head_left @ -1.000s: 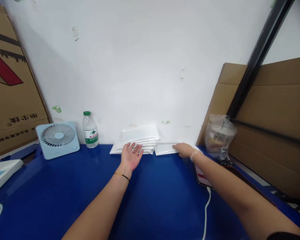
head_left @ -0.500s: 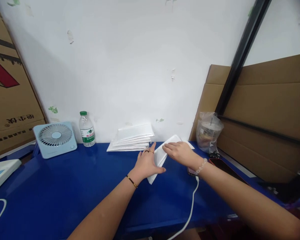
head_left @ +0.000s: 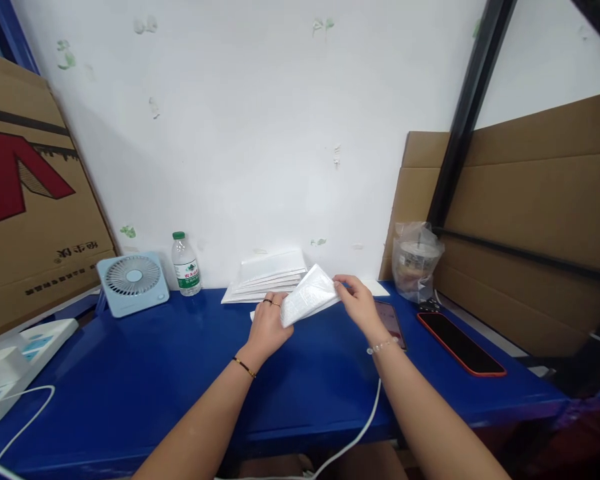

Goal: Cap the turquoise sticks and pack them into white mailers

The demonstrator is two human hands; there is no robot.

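Both my hands hold one white padded envelope [head_left: 307, 300] lifted off the blue table [head_left: 180, 373]. My left hand [head_left: 267, 327] grips its near left end, fingers curled around it. My right hand [head_left: 357, 303] pinches its right end. Just behind, a stack of white padded envelopes [head_left: 267, 277] leans against the white wall. Another flat white envelope [head_left: 377, 288] lies on the table beyond my right hand.
A small light-blue fan [head_left: 133, 281] and a water bottle [head_left: 186, 265] stand at the back left. A bagged drink cup [head_left: 416, 261], two phones [head_left: 460, 343] and a white cable [head_left: 350, 433] are on the right. Cardboard boxes [head_left: 25, 213] flank both sides; a white device [head_left: 15, 363] sits far left.
My right hand pulled one envelope from beside the stack toward me; my left hand left the stack and took its other end. The envelope is now lifted off the table.
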